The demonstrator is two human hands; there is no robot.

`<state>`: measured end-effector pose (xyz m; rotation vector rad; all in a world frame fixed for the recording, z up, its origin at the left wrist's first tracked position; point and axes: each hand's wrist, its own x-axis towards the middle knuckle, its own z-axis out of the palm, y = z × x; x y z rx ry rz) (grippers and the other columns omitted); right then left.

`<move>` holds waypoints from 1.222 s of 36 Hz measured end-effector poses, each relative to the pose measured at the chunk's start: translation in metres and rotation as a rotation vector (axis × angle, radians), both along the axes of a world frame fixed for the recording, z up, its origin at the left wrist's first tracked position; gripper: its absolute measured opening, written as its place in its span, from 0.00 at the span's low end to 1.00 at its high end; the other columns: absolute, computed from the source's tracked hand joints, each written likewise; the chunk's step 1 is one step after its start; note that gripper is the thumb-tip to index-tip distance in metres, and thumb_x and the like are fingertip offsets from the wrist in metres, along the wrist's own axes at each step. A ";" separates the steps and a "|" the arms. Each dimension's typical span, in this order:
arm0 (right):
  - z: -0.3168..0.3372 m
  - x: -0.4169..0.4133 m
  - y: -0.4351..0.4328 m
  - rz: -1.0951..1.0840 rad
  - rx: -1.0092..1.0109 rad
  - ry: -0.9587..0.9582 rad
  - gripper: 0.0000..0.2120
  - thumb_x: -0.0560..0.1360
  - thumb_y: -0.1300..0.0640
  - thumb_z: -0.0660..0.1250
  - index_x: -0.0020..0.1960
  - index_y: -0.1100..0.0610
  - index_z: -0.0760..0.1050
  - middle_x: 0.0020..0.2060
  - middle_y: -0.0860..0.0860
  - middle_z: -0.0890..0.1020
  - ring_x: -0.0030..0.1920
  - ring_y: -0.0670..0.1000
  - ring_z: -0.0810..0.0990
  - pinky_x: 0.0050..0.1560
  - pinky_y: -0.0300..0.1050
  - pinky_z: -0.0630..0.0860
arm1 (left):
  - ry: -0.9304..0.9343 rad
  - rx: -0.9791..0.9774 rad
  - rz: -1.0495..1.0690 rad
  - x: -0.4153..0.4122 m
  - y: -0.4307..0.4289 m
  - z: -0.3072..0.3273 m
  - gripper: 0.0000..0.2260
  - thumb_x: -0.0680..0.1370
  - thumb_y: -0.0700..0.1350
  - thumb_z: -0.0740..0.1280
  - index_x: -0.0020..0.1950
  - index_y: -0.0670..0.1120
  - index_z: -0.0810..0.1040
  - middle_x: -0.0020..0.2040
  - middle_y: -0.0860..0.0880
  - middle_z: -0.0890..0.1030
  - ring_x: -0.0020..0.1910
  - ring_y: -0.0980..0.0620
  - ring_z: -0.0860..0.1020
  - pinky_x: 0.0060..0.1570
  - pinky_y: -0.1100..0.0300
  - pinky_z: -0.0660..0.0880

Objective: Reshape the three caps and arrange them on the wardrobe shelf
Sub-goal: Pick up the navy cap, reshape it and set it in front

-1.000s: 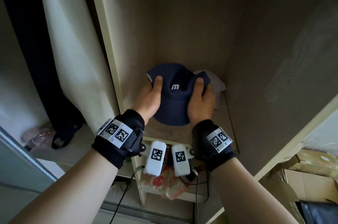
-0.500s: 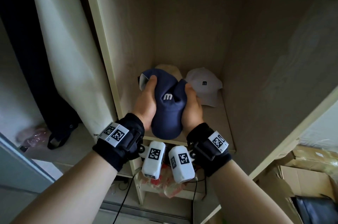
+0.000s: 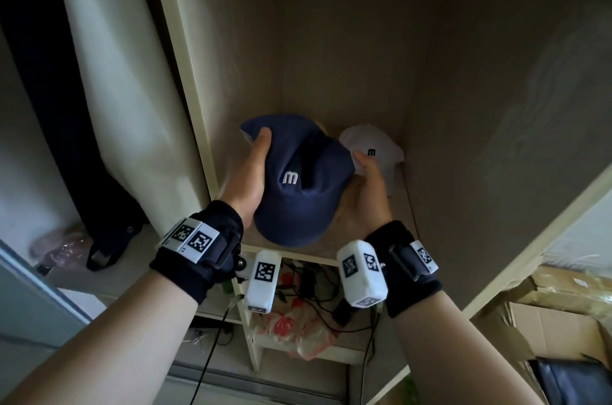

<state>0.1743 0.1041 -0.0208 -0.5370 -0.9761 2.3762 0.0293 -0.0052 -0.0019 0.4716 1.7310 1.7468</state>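
Both hands are holding a navy fabric baseball cap with a white letter m on its front (image 3: 298, 186) over the front edge of the pale wooden wardrobe shelf (image 3: 402, 206), its brim pointing toward the camera and hanging past the shelf's front lip. The left hand (image 3: 250, 177) is gripping the cap's left side, thumb lying over the crown; the right hand (image 3: 369, 194) is cupping the right side, thumb pressing on the crown's edge, and a deep crease is running down the crown between them. A white fabric cap with a dark letter m (image 3: 377, 148) is sitting at the back right of the shelf, close to the right wall, partly behind the right thumb. A sliver of beige (image 3: 319, 127) is showing just behind the navy cap; what it is cannot be made out. Above the caps the compartment is standing open up to the next board. Both wrists are wearing black straps with white marker blocks (image 3: 261, 278). Below the shelf, tangled dark cables and a red-patterned plastic bag (image 3: 298, 331) are lying half in shadow. A brown cardboard box (image 3: 563, 315) is being cut off at the right edge.
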 end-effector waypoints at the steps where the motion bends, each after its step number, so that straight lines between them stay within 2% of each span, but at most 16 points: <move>1: 0.000 0.002 0.003 0.012 -0.038 0.027 0.30 0.82 0.44 0.63 0.78 0.60 0.74 0.73 0.62 0.78 0.74 0.63 0.76 0.79 0.61 0.67 | 0.026 -0.010 -0.008 -0.003 0.000 -0.004 0.43 0.64 0.83 0.62 0.69 0.58 0.80 0.61 0.51 0.86 0.63 0.49 0.83 0.70 0.45 0.74; 3: 0.001 0.007 0.006 0.027 -0.054 0.086 0.24 0.83 0.52 0.60 0.76 0.61 0.75 0.71 0.61 0.80 0.70 0.63 0.79 0.76 0.60 0.70 | 0.054 -0.025 -0.061 0.001 -0.004 -0.006 0.41 0.65 0.83 0.62 0.67 0.59 0.81 0.59 0.52 0.88 0.61 0.50 0.85 0.68 0.46 0.76; 6: 0.002 0.013 0.011 0.014 -0.042 0.180 0.18 0.78 0.65 0.57 0.64 0.63 0.79 0.61 0.61 0.83 0.65 0.63 0.79 0.74 0.59 0.70 | 0.026 -0.040 -0.085 0.006 -0.008 -0.013 0.36 0.68 0.81 0.61 0.63 0.58 0.85 0.57 0.54 0.88 0.59 0.51 0.85 0.66 0.49 0.77; 8: 0.005 0.017 0.013 0.000 -0.056 0.228 0.21 0.73 0.66 0.61 0.64 0.63 0.77 0.61 0.60 0.80 0.64 0.63 0.78 0.74 0.57 0.70 | -0.023 -0.087 -0.034 0.004 -0.007 -0.019 0.35 0.68 0.80 0.62 0.60 0.58 0.86 0.57 0.53 0.88 0.59 0.50 0.84 0.65 0.49 0.77; 11: 0.007 0.017 0.017 0.026 -0.132 0.313 0.21 0.71 0.63 0.64 0.64 0.61 0.77 0.58 0.58 0.83 0.59 0.59 0.83 0.63 0.53 0.79 | -0.110 -0.139 0.020 -0.004 -0.002 -0.027 0.25 0.76 0.71 0.64 0.50 0.53 0.88 0.51 0.50 0.89 0.53 0.46 0.85 0.55 0.51 0.79; 13: 0.008 0.014 0.011 0.044 -0.127 0.340 0.24 0.74 0.59 0.67 0.69 0.60 0.75 0.62 0.58 0.82 0.62 0.59 0.81 0.66 0.53 0.75 | -0.125 -0.133 0.005 -0.005 -0.003 -0.032 0.19 0.80 0.63 0.65 0.48 0.51 0.87 0.48 0.49 0.90 0.51 0.45 0.85 0.49 0.53 0.79; 16: 0.000 0.010 -0.003 0.102 -0.026 0.340 0.36 0.73 0.54 0.74 0.79 0.63 0.70 0.74 0.63 0.75 0.76 0.65 0.73 0.79 0.61 0.64 | -0.101 -0.104 -0.017 -0.007 -0.003 -0.034 0.16 0.82 0.58 0.64 0.51 0.50 0.87 0.51 0.47 0.89 0.53 0.45 0.86 0.50 0.53 0.80; 18: -0.007 0.010 -0.009 0.181 0.061 0.306 0.39 0.68 0.57 0.78 0.77 0.65 0.72 0.72 0.64 0.76 0.76 0.67 0.73 0.80 0.65 0.63 | -0.113 -0.098 -0.016 -0.006 -0.002 -0.033 0.16 0.84 0.55 0.63 0.45 0.50 0.85 0.45 0.47 0.88 0.47 0.45 0.85 0.44 0.54 0.78; 21: -0.013 0.012 -0.011 0.238 0.113 0.253 0.33 0.69 0.66 0.66 0.74 0.68 0.72 0.71 0.67 0.73 0.78 0.74 0.66 0.81 0.73 0.57 | -0.113 -0.116 0.011 -0.006 0.002 -0.037 0.16 0.83 0.53 0.63 0.40 0.50 0.83 0.45 0.43 0.87 0.48 0.43 0.83 0.47 0.52 0.76; 23: -0.009 0.010 -0.010 0.201 0.056 0.251 0.27 0.67 0.66 0.66 0.66 0.67 0.80 0.66 0.65 0.80 0.74 0.72 0.74 0.79 0.70 0.63 | -0.109 -0.101 0.018 -0.005 0.003 -0.037 0.16 0.83 0.54 0.64 0.41 0.50 0.84 0.41 0.47 0.87 0.48 0.44 0.84 0.47 0.53 0.77; 26: -0.004 0.009 -0.009 0.092 -0.070 0.227 0.18 0.75 0.65 0.59 0.56 0.64 0.86 0.53 0.60 0.88 0.55 0.62 0.87 0.61 0.56 0.81 | -0.093 -0.072 -0.018 -0.003 0.004 -0.034 0.17 0.82 0.61 0.63 0.49 0.52 0.86 0.41 0.52 0.89 0.51 0.48 0.86 0.47 0.54 0.79; 30: -0.006 0.009 -0.002 -0.016 -0.120 0.223 0.19 0.80 0.62 0.56 0.56 0.63 0.85 0.51 0.58 0.88 0.50 0.59 0.88 0.53 0.51 0.83 | -0.065 -0.033 -0.050 0.001 0.003 -0.030 0.22 0.82 0.66 0.60 0.59 0.53 0.85 0.50 0.53 0.90 0.53 0.52 0.86 0.48 0.56 0.79; 37: -0.003 0.016 0.014 -0.116 -0.060 0.338 0.15 0.70 0.61 0.61 0.52 0.60 0.81 0.45 0.55 0.87 0.46 0.56 0.88 0.48 0.46 0.84 | 0.001 -0.115 -0.051 -0.003 0.001 -0.039 0.30 0.77 0.73 0.59 0.67 0.55 0.82 0.64 0.49 0.85 0.64 0.47 0.82 0.68 0.44 0.76; 39: -0.004 0.016 0.018 -0.149 -0.070 0.327 0.14 0.69 0.60 0.62 0.52 0.60 0.81 0.46 0.56 0.86 0.48 0.57 0.86 0.53 0.49 0.81 | 0.011 -0.127 -0.023 -0.002 0.004 -0.041 0.28 0.79 0.70 0.59 0.65 0.53 0.83 0.61 0.49 0.86 0.62 0.46 0.82 0.64 0.47 0.78; 42: -0.006 0.016 0.022 -0.142 -0.098 0.296 0.15 0.70 0.59 0.63 0.52 0.59 0.83 0.49 0.57 0.84 0.52 0.59 0.82 0.59 0.53 0.74 | -0.026 -0.069 -0.036 0.005 0.012 -0.036 0.16 0.84 0.54 0.61 0.57 0.48 0.85 0.53 0.46 0.88 0.60 0.41 0.83 0.50 0.54 0.78; 44: -0.009 0.018 0.025 -0.135 -0.131 0.298 0.16 0.74 0.59 0.59 0.48 0.59 0.86 0.47 0.56 0.85 0.50 0.59 0.82 0.58 0.53 0.74 | -0.163 0.065 -0.080 0.009 0.013 -0.032 0.16 0.85 0.50 0.61 0.63 0.44 0.84 0.61 0.43 0.86 0.66 0.40 0.80 0.59 0.51 0.78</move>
